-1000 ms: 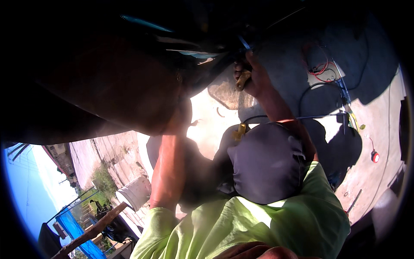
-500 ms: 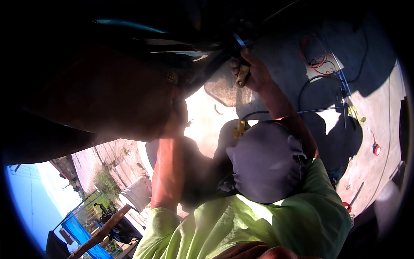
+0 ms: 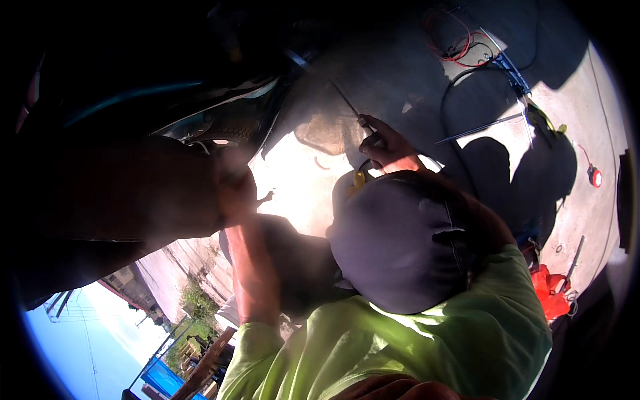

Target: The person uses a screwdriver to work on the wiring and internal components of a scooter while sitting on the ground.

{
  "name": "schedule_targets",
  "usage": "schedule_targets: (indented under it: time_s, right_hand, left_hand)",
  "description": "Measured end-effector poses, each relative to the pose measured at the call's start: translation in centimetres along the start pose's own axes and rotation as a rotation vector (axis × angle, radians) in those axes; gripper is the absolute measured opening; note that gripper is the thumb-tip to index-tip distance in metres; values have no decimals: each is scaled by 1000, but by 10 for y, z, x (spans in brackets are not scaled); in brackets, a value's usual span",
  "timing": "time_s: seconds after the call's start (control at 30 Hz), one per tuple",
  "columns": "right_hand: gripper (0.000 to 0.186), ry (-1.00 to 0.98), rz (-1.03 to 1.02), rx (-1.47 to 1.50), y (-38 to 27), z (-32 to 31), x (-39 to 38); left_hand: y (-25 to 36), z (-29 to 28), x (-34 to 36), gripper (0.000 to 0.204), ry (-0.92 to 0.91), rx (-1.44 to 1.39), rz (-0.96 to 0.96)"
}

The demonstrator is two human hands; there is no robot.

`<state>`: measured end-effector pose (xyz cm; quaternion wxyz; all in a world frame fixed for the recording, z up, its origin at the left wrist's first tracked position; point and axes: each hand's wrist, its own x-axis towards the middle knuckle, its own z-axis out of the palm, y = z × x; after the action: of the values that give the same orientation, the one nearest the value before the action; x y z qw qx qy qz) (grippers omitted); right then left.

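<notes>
My right hand is closed around a screwdriver-like tool with a long thin shaft, held over the floor and pointing up and left. Its handle is hidden by the fingers. To the left, my left hand is blurred and in shadow beside a large dark rounded part; its fingers cannot be made out. Beyond it is the dark underside of a machine with teal trim. My knee in grey cloth stands between my arms, with a small yellow thing just past it.
On the concrete floor at the upper right lie a red cable, a black hose and thin metal rods. Farther right are a small red round thing and a red bag. Part of a white bucket shows lower left.
My right hand has drawn back from the machine toward my knee, tool still in it; the shaft now shows. The view has shifted, and my left hand stays beside the dark part.
</notes>
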<state>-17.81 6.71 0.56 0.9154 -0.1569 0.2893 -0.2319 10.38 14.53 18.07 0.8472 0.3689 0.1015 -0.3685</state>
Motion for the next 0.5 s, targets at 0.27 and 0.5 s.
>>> schedule_targets:
  time_s: [0.27, 0.5]
  right_hand:
    - [48, -72, -284, -133, -1, 23, -11]
    - [44, 41, -747, -807, -27, 31, -21]
  left_hand:
    - [10, -7, -6, 30, -277, 432, 75]
    - [-8, 10, -19, 30, -165, 454, 155]
